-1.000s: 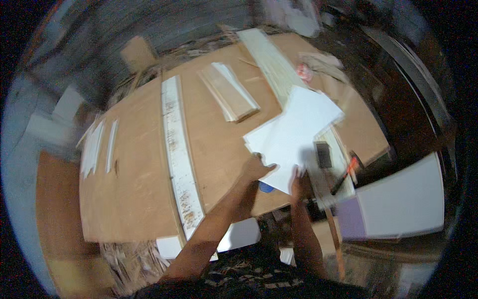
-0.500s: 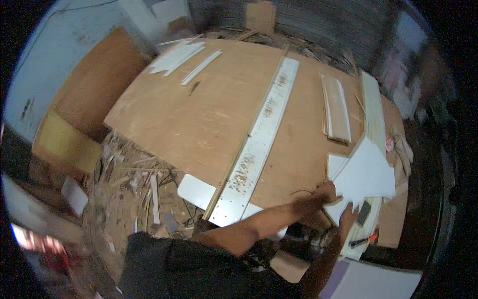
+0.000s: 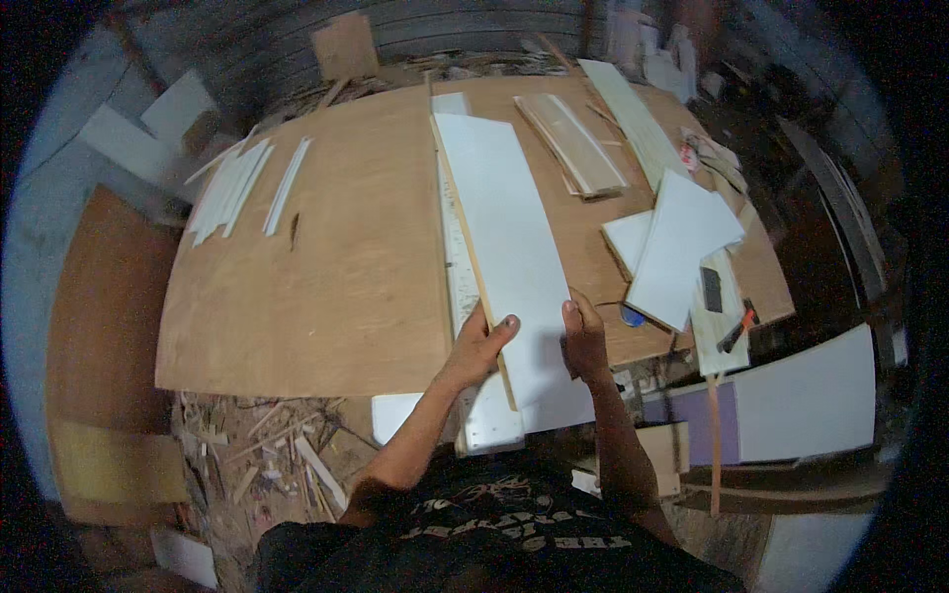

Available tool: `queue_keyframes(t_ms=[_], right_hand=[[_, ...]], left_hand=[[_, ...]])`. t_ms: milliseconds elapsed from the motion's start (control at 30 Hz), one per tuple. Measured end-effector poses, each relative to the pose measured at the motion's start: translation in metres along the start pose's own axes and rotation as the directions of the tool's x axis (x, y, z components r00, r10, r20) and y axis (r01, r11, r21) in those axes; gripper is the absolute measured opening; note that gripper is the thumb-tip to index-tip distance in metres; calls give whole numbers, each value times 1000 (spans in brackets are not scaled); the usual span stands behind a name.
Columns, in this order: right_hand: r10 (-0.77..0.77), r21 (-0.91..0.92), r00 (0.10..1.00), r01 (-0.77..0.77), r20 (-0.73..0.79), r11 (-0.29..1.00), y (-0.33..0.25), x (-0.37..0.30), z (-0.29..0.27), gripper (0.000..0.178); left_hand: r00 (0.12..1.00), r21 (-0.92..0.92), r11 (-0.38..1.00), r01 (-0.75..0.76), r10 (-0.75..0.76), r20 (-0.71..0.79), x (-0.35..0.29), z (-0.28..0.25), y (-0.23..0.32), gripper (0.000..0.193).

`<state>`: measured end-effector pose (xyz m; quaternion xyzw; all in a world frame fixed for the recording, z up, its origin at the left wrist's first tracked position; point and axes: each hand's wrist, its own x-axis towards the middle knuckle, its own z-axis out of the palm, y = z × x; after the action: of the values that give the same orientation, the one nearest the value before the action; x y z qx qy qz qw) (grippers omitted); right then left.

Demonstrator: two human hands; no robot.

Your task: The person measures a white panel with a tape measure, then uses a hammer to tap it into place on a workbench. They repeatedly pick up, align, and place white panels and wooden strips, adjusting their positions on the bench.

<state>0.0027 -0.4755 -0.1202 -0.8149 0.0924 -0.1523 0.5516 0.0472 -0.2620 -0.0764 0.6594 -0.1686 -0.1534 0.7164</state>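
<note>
Having moved both hands leftward off the white panels [image 3: 687,237], now gripping a long white board [image 3: 514,227] by its near part: clasping the left edge with the left hand [image 3: 479,346], thumb on top, and the right edge with the right hand [image 3: 585,336]. Holding it over the brown tabletop [image 3: 306,296], partly covering a dotted white strip [image 3: 494,430]. Leaving the panels lying to the right, beside a dark block [image 3: 711,290].

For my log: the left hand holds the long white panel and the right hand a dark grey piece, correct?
No: the head view shows the right hand, like the left hand, holding the long white panel, not the dark grey piece.
</note>
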Motion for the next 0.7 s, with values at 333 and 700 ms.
queue_keyframes(t_ms=[333,700], right_hand=[[42,48,909,-68,415,997,-46,-41,242,48],[10,-21,871,1,491,1000,-97,-57,298,40]], left_hand=[[940,1,976,218,-210,-270,-137,-236,0,50],[863,-260,957,132,-240,-444,-166,-314,-19,41]])
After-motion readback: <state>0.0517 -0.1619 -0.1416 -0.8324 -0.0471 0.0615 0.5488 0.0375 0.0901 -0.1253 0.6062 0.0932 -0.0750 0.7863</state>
